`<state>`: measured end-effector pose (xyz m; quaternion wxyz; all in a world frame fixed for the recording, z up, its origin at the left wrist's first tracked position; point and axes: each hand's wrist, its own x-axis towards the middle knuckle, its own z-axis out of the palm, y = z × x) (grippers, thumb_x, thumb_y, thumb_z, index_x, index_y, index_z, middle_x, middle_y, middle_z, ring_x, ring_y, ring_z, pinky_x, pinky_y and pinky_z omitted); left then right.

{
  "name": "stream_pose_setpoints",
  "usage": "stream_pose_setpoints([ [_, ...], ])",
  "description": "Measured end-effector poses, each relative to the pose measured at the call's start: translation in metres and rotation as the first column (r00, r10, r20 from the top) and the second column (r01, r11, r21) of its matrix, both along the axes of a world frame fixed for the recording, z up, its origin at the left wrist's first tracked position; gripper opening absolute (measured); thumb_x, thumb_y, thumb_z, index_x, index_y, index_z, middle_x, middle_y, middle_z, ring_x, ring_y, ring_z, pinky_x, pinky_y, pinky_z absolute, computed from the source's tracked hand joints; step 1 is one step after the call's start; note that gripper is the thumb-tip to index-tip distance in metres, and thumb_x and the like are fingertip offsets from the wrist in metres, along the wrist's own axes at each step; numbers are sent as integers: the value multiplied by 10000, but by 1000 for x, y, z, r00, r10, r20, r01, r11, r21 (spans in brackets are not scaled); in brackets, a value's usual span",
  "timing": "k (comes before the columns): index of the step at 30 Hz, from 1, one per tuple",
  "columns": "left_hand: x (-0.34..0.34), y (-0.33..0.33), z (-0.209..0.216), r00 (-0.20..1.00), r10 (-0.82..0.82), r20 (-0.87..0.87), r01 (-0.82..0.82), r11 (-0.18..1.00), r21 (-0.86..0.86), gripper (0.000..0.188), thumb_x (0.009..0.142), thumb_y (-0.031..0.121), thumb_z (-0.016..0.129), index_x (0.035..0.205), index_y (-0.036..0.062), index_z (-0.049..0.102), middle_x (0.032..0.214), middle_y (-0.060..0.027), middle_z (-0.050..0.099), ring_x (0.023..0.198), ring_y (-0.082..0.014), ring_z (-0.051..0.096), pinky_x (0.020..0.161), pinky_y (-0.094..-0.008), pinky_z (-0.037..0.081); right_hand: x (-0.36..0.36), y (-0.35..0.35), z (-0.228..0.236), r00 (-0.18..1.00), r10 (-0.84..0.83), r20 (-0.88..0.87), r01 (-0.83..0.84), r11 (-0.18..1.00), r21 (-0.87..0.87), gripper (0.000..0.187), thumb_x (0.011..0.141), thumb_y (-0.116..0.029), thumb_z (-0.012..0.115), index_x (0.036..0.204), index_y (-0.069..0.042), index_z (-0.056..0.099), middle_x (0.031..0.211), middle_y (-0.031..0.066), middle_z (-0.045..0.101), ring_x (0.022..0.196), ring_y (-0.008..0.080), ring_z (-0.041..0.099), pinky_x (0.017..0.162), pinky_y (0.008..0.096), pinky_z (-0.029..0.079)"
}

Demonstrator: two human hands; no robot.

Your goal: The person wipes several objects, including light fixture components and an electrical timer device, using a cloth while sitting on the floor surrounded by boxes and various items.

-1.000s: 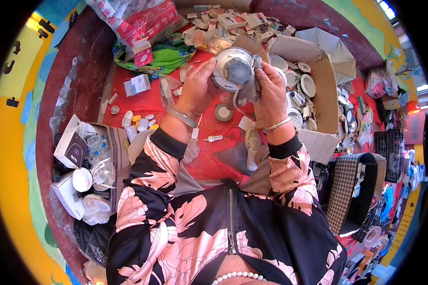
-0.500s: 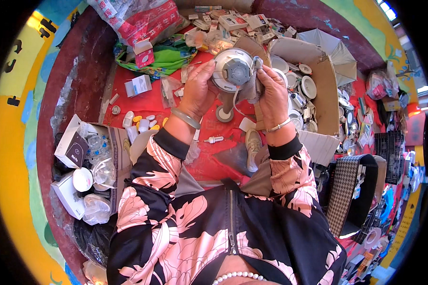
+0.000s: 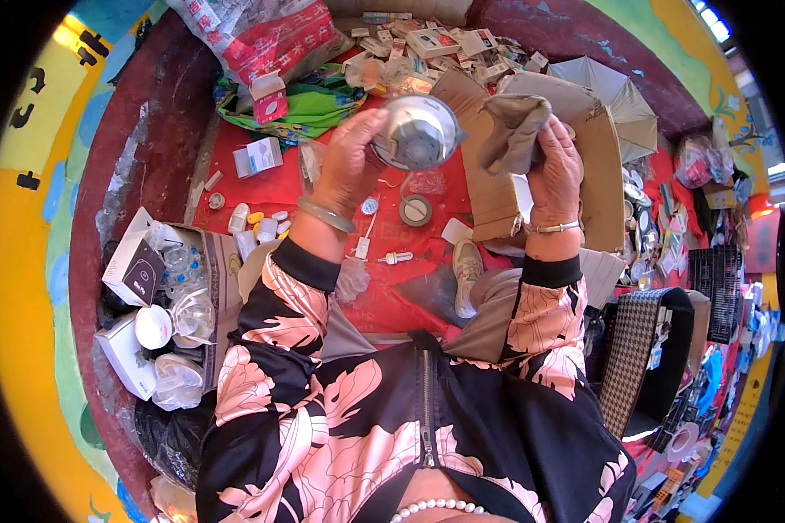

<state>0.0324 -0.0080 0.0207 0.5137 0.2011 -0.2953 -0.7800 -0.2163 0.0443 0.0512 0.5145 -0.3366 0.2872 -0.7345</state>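
A round recessed downlight (image 3: 417,135) with a pale rim and a grey finned back is gripped at its left side by my left hand (image 3: 344,166). The lamp is smeared by motion, and a thin cord hangs beneath it. My right hand (image 3: 556,179) is closed on a crumpled grey-brown cloth (image 3: 515,131), apart from the lamp and in front of the cardboard box (image 3: 606,157). On the red sheet (image 3: 401,296) below lie a small round grey-and-white piece (image 3: 415,210) and a white bulb (image 3: 396,258).
A carton (image 3: 222,296) of clear plastic-wrapped pieces stands at left. Small boxes (image 3: 432,42) are heaped at the back beside a large red-and-white bag (image 3: 270,39). A houndstooth-patterned case (image 3: 626,357) sits at right. My shoe (image 3: 467,277) rests on the sheet.
My hands have moved apart. The right hand has carried the cloth off the lamp, to the right. The lamp, still in my left hand, has shifted slightly left.
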Motion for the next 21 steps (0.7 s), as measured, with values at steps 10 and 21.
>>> stream_pose_setpoints([
  [10, -20, 12, 6, 975, -199, 97, 205, 977, -60, 265, 857, 112, 534, 1076, -34, 562, 970, -87, 629, 841, -160, 611, 771, -279, 483, 25, 2, -17, 849, 230, -476, -128, 963, 237, 237, 847, -89, 592, 1040, 48, 608, 914, 29, 625, 788, 75, 568, 693, 202, 469],
  [21, -27, 13, -24, 708, -217, 672, 482, 844, -234, 167, 813, 70, 529, 899, -45, 614, 819, -9, 617, 715, -75, 539, 641, -246, 444, 40, 9, -4, -83, 148, -986, -104, 982, 156, 158, 782, -103, 606, 900, -3, 631, 660, 122, 570, 608, 174, 562, 581, 314, 439],
])
